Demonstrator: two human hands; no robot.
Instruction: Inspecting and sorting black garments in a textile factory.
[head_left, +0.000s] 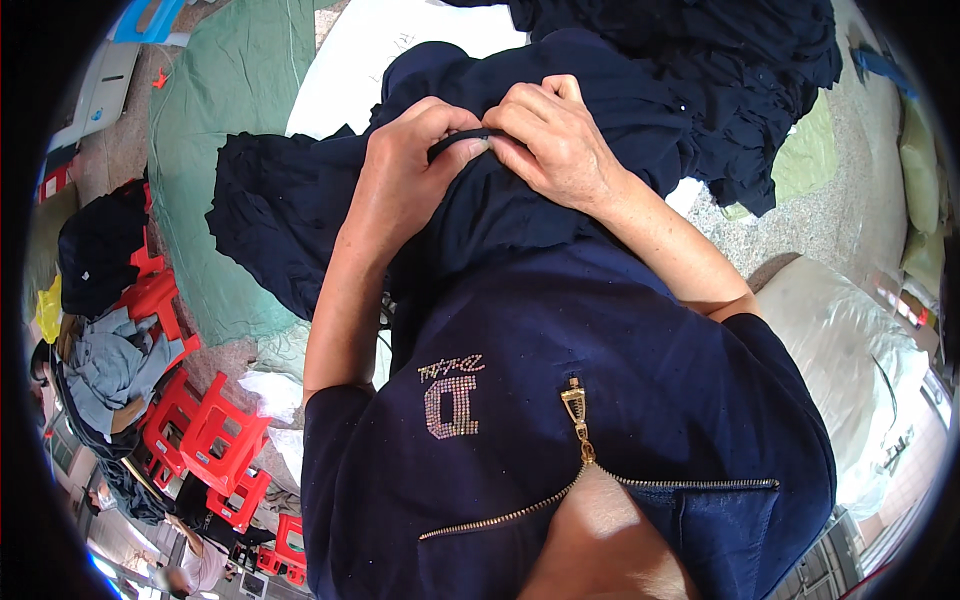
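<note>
A dark navy garment lies bunched before me, its gathered cloth spreading out to the left. My left hand pinches a narrow folded edge of it between thumb and fingers. Right beside it, my right hand grips the same edge, fingers curled over it, so that the fingertips of both hands almost meet. Between them the edge shows as a thin dark band. More dark cloth is heaped beyond and to the right of my hands.
Green sheeting covers the ground at left, with a white sheet beyond. Red plastic stools, some with clothes near them, stand at lower left, near another person. A large plastic-wrapped bundle sits at right.
</note>
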